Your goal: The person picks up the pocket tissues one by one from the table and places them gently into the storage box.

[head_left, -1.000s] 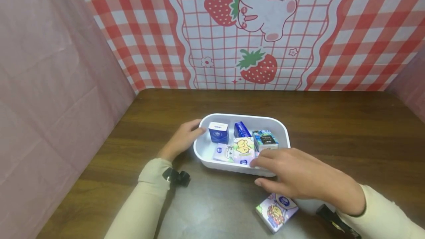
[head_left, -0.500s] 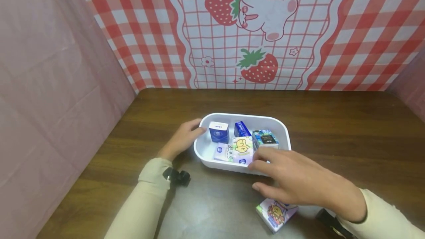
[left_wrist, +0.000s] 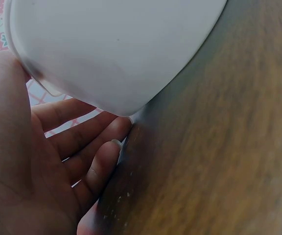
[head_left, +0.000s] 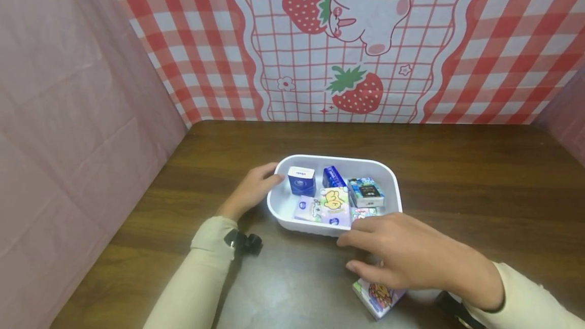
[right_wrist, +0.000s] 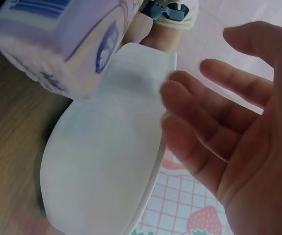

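Observation:
A white plastic basin (head_left: 292, 226) on the table holds several small tissue packs, among them a dark blue pack (head_left: 302, 185) and a yellow-bear pack (head_left: 335, 204). My left hand (head_left: 251, 190) rests against the basin's left end, its thumb at the rim. In the left wrist view its loosely bent fingers (left_wrist: 77, 139) lie beside the outer wall. Just outside the near right side, my right hand (head_left: 407, 253) hovers with relaxed, spread fingers and nothing between them. Below it a lilac tissue pack (head_left: 377, 298) lies on the table, partly hidden by the hand.
Also in the basin are a narrow blue pack (head_left: 333, 177), a blue-green pack (head_left: 366, 193) with a dark label and a pale lilac pack (head_left: 307, 209). A brown wooden table (head_left: 219, 146) meets a red-and-white checked cloth (head_left: 205, 55) behind. Pink cloth (head_left: 91, 116) hangs at the left.
My right hand has drawn back from the basin's near right rim toward the lilac pack, covering more of it. More of the basin's right-hand contents shows. The left hand stays at the rim.

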### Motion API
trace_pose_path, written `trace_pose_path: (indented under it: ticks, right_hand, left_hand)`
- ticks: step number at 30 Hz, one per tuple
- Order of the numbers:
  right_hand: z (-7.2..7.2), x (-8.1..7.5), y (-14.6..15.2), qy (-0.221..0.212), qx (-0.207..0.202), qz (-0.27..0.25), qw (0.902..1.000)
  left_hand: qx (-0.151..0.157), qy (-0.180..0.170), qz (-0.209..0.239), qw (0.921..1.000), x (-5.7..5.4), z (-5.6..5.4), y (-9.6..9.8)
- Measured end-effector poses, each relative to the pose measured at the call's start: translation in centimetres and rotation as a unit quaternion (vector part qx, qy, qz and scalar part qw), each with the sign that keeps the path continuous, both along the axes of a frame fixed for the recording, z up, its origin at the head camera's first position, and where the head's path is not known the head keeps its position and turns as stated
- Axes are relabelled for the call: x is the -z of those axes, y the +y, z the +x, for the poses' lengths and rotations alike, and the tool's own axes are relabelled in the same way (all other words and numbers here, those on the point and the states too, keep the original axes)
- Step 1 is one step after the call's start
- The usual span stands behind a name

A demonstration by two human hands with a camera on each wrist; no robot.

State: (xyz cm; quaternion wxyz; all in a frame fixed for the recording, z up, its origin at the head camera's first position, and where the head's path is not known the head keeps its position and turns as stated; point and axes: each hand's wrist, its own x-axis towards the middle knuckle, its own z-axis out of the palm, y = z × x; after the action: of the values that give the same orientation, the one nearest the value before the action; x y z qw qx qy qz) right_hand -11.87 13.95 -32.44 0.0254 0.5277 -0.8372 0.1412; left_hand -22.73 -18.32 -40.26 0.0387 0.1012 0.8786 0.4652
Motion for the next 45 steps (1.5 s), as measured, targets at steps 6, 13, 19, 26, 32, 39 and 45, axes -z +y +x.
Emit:
trace_pose_path:
  ticks: [6, 13, 19, 26, 32, 39, 45]
  right_hand:
    - [0.2, -0.1, 0.0, -0.041, 0.004, 0.038, 0.9985]
    - [0.3, -0.1, 0.2, -0.064, 0.007, 0.061, 0.9961]
    - [0.5, 0.0, 0.3, -0.049, 0.005, 0.064, 0.9967]
    - [0.9, -0.1, 0.6, -0.069, 0.018, 0.096, 0.9929]
    - [1.2, 0.1, 0.7, -0.069, 0.004, 0.104, 0.9922]
    - [1.5, 0.3, 0.6, -0.07, -0.001, 0.121, 0.9902]
    - [1.6, 0.4, 0.7, -0.083, 0.014, 0.145, 0.9858]
  left_hand:
    - [0.003, 0.002, 0.002, 1.0, -0.1, 0.0, 0.1]
    - [0.003, 0.006, 0.0, 1.0, 0.1, -0.1, 0.1]
    - [0.007, 0.005, 0.002, 1.0, 0.1, -0.2, 0.3]
    - [0.002, -0.003, 0.0, 1.0, -0.1, -0.1, 0.3]
    - [0.001, -0.001, 0.009, 1.0, -0.1, 0.1, 0.1]
    - [-0.003, 0.002, 0.006, 1.0, -0.1, 0.2, 0.1]
    - [-0.003, 0.0, 0.005, 1.0, -0.1, 0.2, 0.2]
